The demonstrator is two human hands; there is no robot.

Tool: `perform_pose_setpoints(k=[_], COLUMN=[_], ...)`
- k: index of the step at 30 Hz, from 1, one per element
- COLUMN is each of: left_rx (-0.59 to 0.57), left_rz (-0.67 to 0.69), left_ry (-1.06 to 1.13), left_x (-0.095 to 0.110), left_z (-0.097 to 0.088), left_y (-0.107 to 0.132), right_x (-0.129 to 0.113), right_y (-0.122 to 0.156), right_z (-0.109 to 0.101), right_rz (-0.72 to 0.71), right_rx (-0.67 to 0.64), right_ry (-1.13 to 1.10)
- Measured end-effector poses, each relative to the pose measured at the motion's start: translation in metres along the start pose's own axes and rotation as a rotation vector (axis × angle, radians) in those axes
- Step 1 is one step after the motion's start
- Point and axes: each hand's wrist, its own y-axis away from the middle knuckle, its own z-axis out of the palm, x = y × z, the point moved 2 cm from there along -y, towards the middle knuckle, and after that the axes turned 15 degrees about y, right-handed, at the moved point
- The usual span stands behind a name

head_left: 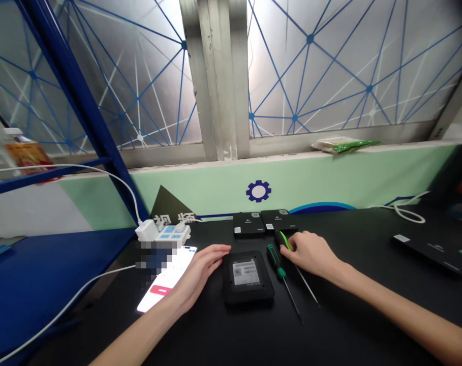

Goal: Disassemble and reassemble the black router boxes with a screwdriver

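A black box-shaped device (pixel 267 287) with a white printed label lies on the black table, label side up. My left hand (pixel 203 269) rests at its left edge, fingers stretched out and holding nothing. To the right of the device lies a screwdriver with a dark green handle (pixel 277 262), its shaft pointing towards me. My right hand (pixel 309 252) has its fingers closed on the handle of a second screwdriver (pixel 279 237), black and bright green. That one's thin shaft slants down to the right, near the tabletop.
Two black boxes (pixel 249 223) sit by the wall, and another black device (pixel 432 254) lies far right. A lit phone (pixel 165 284) is beside my left forearm. Behind it are a power strip (pixel 173 234) and a white charger (pixel 147 231) with cables.
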Motion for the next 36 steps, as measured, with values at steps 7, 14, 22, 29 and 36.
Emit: perform_pose_setpoints(k=[7, 14, 22, 29, 36], left_rx=[0.005, -0.003, -0.033, -0.057, -0.064], left_rz=[-0.006, 0.004, 0.003, -0.026, -0.018], left_ry=[-0.016, -0.072, -0.114, -0.109, -0.127], left_x=[0.002, -0.002, -0.002, -0.006, -0.005], left_z=[0.002, -0.001, -0.002, -0.001, 0.000], left_y=[0.001, 0.000, 0.001, 0.003, 0.003], right_x=[0.004, -0.011, -0.018, -0.015, -0.013], right_y=[-0.003, 0.008, 0.017, 0.018, 0.018], right_z=[-0.007, -0.009, -0.003, -0.004, -0.008], right_rz=[-0.064, -0.020, -0.130, -0.191, -0.265], right_rx=[0.122, 0.234, 0.368, 0.390, 0.416], right_ry=[-0.803, -1.407, -1.258, -1.073, -0.886])
